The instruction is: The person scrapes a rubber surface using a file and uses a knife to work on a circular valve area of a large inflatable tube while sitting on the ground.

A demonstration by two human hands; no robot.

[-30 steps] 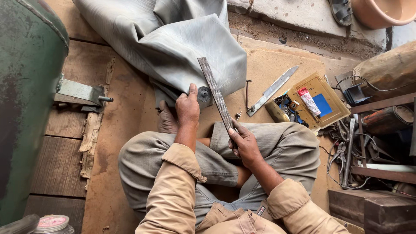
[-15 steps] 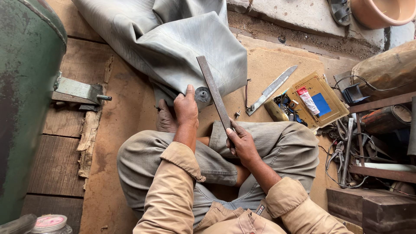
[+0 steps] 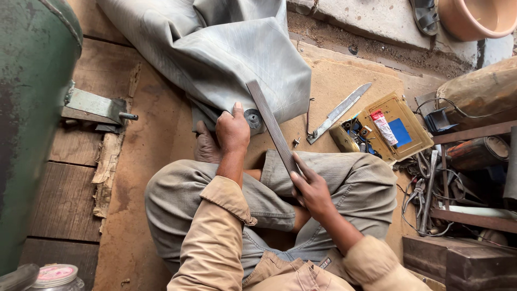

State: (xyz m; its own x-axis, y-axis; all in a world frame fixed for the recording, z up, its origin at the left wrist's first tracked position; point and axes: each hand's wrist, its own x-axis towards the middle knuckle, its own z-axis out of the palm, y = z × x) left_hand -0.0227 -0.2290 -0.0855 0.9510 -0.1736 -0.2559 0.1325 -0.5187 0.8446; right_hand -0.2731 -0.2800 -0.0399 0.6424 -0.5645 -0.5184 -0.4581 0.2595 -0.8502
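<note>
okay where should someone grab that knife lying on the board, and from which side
Grip the knife by its lower-left handle end, near the small screw, coming from above. The blade tapers up-right to a point, and the open wooden box crowds its right side; the left is freer.

Sitting cross-legged, both my hands out in front of me, arms bent.

My left hand (image 3: 232, 131) reaches forward past my knee, palm down, fingers curled and pressing, thumb tucked to the side; the forearm runs straight back to a rolled tan cuff and a bent elbow. My right hand (image 3: 311, 189) sits closer to my body, above my right thigh, fingers closed in a grip with the forefinger stretched forward and the thumb on top. That wrist is angled inward, the sleeve bunched at the forearm. My hands are well apart, the left farther out than the right.
</note>
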